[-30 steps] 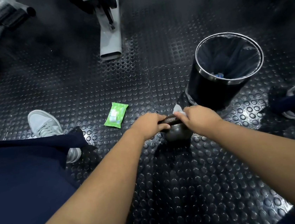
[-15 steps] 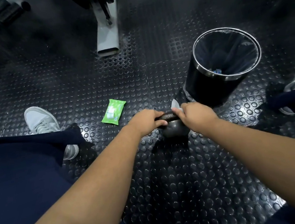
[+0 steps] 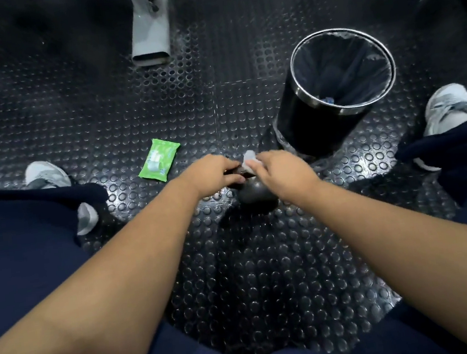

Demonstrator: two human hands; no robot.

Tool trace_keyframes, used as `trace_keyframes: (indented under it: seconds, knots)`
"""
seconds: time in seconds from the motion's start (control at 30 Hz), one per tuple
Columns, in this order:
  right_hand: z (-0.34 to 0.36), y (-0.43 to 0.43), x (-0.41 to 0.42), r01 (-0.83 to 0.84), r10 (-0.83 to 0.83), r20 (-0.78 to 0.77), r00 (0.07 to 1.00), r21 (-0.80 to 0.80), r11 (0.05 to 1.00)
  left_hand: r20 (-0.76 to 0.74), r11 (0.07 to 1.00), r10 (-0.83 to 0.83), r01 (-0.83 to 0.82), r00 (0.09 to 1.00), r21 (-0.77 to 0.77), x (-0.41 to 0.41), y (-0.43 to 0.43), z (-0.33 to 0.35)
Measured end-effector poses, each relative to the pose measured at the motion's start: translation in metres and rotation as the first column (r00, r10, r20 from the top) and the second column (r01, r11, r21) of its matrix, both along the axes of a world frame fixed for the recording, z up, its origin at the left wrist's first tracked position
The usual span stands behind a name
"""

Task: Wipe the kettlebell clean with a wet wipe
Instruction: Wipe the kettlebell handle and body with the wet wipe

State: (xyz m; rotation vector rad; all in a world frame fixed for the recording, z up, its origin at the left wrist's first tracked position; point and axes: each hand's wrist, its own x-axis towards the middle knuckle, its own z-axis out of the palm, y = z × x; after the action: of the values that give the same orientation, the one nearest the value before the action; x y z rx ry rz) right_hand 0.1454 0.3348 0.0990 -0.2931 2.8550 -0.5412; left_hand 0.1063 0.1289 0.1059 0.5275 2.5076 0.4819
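Black studded rubber floor (image 3: 266, 275) fills the view. Navy trousers (image 3: 16, 245) at the left, right and bottom edges; person crouches with knees wide, both bare forearms reaching forward to the middle.

Black round bin (image 3: 315, 115) with a shiny metal rim and a dark liner stands upright at upper right, a small blue scrap at its bottom. Grey machine foot (image 3: 150, 40) rests on the floor at top centre, well apart from the hands.

2 grey-white shoes: left shoe (image 3: 46, 175) at mid left, right shoe (image 3: 448, 105) at far right, just beside the bin.

Kettlebell (image 3: 256, 193), dark and small, sits on the floor at centre, near the bin's base, mostly hidden under the hands; only its round body shows below them.

Left hand (image 3: 211, 175) clenches the left end of the handle, fingers curled over it. Right hand (image 3: 281, 171) grasps the wet wipe and presses it on the handle's right part, fingers bent.

Green wipes pack (image 3: 159, 159) lies flat on the floor, left of the left hand, not touching it.

Wet wipe (image 3: 249, 157), white and crumpled, sticks out above the right hand's fingertips, between the 2 hands.
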Motion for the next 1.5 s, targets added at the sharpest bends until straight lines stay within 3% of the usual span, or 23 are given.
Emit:
trace_keyframes:
  seconds: [0.13, 0.2, 0.3, 0.43, 0.53, 0.7, 0.83, 1.07, 1.3, 1.5]
  knots:
    - [0.006, -0.003, -0.008, 0.067, -0.072, 0.064, 0.995, 0.078, 0.995, 0.017, 1.0, -0.005, 0.005, 1.0, 0.005, 0.0, -0.001, 0.0]
    - [0.01, -0.019, -0.01, -0.032, 0.027, 0.043, 0.999, 0.122, 0.992, 0.009, 1.0, 0.002, -0.002, 1.0, -0.004, 0.002, -0.001, 0.0]
    - [0.016, -0.034, -0.005, -0.109, 0.104, 0.083, 0.991, 0.063, 0.992, -0.008, 0.999, 0.046, -0.046, 0.999, -0.014, 0.004, 0.001, -0.001]
    - [0.011, -0.012, -0.011, -0.003, -0.005, 0.165, 0.986, 0.049, 0.999, -0.008, 0.999, 0.034, -0.034, 0.999, 0.003, 0.005, -0.002, -0.004]
    - [0.018, 0.001, -0.022, 0.023, -0.056, 0.244, 0.968, 0.138, 0.99, -0.001, 0.999, 0.025, -0.025, 1.0, -0.025, 0.004, -0.001, -0.002]
    - [0.032, -0.037, -0.026, -0.185, 0.154, 0.239, 0.959, 0.113, 0.976, -0.004, 0.999, 0.047, -0.047, 0.999, -0.027, 0.002, -0.001, -0.006]
    - [0.03, -0.033, -0.028, -0.122, 0.101, 0.267, 0.958, 0.064, 0.99, -0.007, 0.998, 0.051, -0.052, 0.999, -0.044, 0.002, -0.001, -0.005]
    - [0.023, -0.004, -0.046, -0.098, 0.031, 0.302, 0.953, 0.21, 0.973, -0.01, 0.999, -0.002, 0.002, 1.0, -0.033, 0.002, 0.0, -0.001]
    - [0.037, -0.038, -0.032, -0.094, 0.084, 0.292, 0.953, 0.021, 0.995, 0.019, 0.996, 0.088, -0.088, 0.996, -0.03, 0.005, 0.002, -0.002]
    - [0.034, 0.009, -0.029, 0.022, -0.046, 0.295, 0.954, 0.082, 0.996, -0.009, 0.999, 0.011, -0.011, 1.0, -0.031, 0.006, 0.004, 0.003]
